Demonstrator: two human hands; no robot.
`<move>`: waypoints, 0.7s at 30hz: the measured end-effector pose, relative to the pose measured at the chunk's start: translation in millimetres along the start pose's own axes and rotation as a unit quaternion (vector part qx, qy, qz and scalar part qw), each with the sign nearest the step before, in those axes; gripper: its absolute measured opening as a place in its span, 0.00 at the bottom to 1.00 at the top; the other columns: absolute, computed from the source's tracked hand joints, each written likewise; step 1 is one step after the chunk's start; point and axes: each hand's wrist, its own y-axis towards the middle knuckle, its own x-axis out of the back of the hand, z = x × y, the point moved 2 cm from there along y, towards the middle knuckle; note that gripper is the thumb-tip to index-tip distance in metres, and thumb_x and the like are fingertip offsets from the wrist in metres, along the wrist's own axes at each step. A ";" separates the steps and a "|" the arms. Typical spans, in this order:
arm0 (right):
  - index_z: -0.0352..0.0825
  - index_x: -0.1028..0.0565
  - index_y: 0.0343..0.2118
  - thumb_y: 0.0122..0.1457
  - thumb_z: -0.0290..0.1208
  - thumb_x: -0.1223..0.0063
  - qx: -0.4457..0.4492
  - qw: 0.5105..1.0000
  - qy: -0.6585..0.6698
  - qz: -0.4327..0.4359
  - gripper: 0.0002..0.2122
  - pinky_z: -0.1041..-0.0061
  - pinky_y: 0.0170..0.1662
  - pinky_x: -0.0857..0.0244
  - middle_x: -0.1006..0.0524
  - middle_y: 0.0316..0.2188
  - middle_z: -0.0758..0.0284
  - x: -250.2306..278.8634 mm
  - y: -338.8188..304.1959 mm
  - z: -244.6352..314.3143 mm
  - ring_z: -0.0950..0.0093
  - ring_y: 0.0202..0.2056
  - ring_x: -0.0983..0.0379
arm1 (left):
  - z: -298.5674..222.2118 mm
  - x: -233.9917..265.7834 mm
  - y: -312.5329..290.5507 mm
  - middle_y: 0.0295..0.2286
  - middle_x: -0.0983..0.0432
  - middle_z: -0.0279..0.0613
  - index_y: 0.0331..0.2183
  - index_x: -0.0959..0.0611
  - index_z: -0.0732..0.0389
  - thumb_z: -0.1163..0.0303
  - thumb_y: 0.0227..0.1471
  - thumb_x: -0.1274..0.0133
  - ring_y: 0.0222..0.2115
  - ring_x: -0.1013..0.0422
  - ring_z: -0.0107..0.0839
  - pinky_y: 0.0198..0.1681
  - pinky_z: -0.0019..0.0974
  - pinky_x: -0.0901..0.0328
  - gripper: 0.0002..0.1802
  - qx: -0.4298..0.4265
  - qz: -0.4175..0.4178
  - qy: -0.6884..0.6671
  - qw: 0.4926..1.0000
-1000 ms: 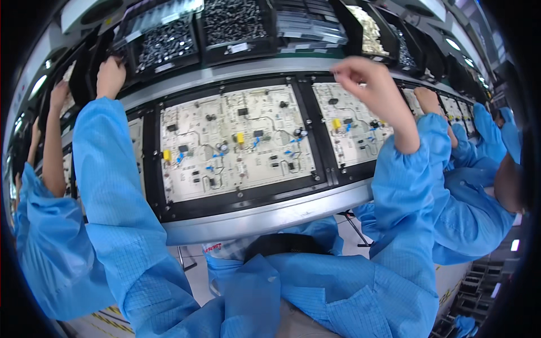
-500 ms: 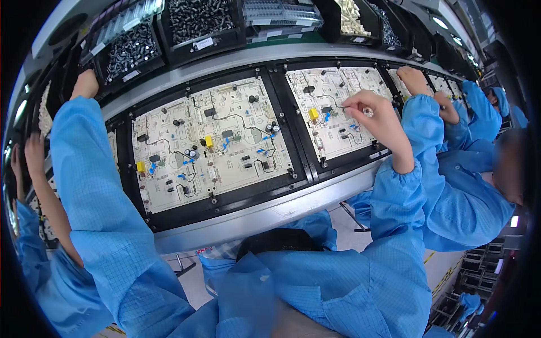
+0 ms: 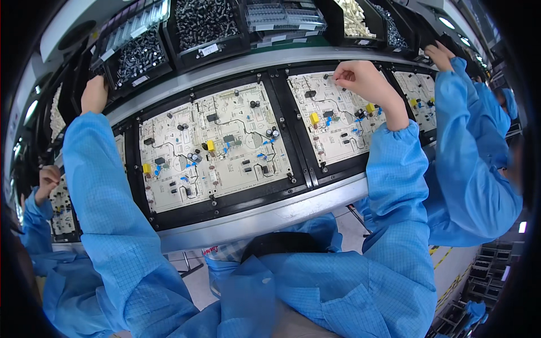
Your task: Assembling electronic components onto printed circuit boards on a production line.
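Note:
My right hand (image 3: 366, 81) is closed in a pinch just over the far part of the right circuit board (image 3: 332, 146). Whatever its fingertips hold is too small to make out. My left hand (image 3: 94, 96) reaches to the dark bins at the far left, beside a bin of small dark cylindrical parts (image 3: 141, 59); its fingers are hidden there. Between my arms lies a pale circuit board (image 3: 236, 186) in a black frame (image 3: 298, 152). Both boards carry yellow blocks, blue discs, black cylinders and dark wire links.
Along the back stand a bin of black cylindrical parts (image 3: 205, 25), clear trays (image 3: 284, 17) and a bin of cream parts (image 3: 352, 19). A metal rail (image 3: 270, 211) runs along the near edge. Co-workers in blue sleeves (image 3: 468, 158) work close on both sides.
My right hand has moved away from the board's middle to its far part, still pinched. My left hand stays by the bins. The right co-worker's hand has left the boards for the bins.

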 end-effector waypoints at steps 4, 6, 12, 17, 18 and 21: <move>0.29 0.22 0.31 0.50 0.23 0.43 0.027 1.000 -0.001 -0.001 0.05 0.80 0.32 0.33 0.23 0.24 0.65 -4.5 0.7 -12.2 0.78 0.26 0.28 | 9.6 -7.4 4.9 0.33 0.26 0.61 0.40 0.24 0.65 0.74 0.53 0.59 0.38 0.30 0.57 0.40 0.50 0.35 0.13 -0.041 0.041 0.010 0.998; 0.29 0.22 0.31 0.49 0.22 0.43 0.035 0.999 -0.016 0.001 0.06 0.79 0.33 0.32 0.22 0.25 0.64 -7.0 2.5 -16.7 0.76 0.27 0.27 | 11.1 -13.4 6.4 0.33 0.26 0.61 0.39 0.25 0.66 0.75 0.53 0.59 0.38 0.30 0.56 0.40 0.50 0.35 0.13 -0.055 0.019 0.018 0.998; 0.29 0.22 0.32 0.50 0.23 0.43 0.020 1.000 0.003 0.002 0.06 0.79 0.34 0.32 0.22 0.26 0.63 -6.7 -0.6 -25.2 0.76 0.27 0.27 | 18.6 -29.6 5.5 0.31 0.26 0.61 0.41 0.28 0.68 0.75 0.53 0.61 0.38 0.29 0.56 0.40 0.49 0.35 0.14 -0.014 -0.039 0.017 0.999; 0.29 0.22 0.31 0.50 0.24 0.42 0.020 1.000 0.007 0.007 0.06 0.79 0.33 0.32 0.22 0.24 0.64 -8.0 2.3 -28.3 0.76 0.27 0.27 | 21.5 -12.1 2.1 0.25 0.25 0.54 0.38 0.27 0.66 0.71 0.55 0.61 0.30 0.27 0.49 0.32 0.40 0.33 0.12 0.032 -0.162 -0.100 0.981; 0.30 0.21 0.30 0.49 0.25 0.40 0.020 1.000 0.017 0.002 0.06 0.78 0.34 0.31 0.22 0.24 0.64 -8.2 2.2 -29.1 0.75 0.27 0.26 | 17.6 -1.6 0.0 0.22 0.31 0.45 0.37 0.27 0.65 0.70 0.57 0.61 0.25 0.33 0.39 0.28 0.35 0.38 0.11 0.108 -0.144 -0.304 0.936; 0.30 0.21 0.30 0.49 0.25 0.40 0.013 0.999 0.031 0.006 0.06 0.78 0.32 0.32 0.23 0.23 0.65 -8.1 3.5 -30.2 0.77 0.26 0.27 | -12.6 33.7 -8.6 0.16 0.43 0.28 0.34 0.28 0.64 0.68 0.60 0.61 0.15 0.46 0.18 0.20 0.24 0.49 0.10 0.245 -0.095 -0.654 0.710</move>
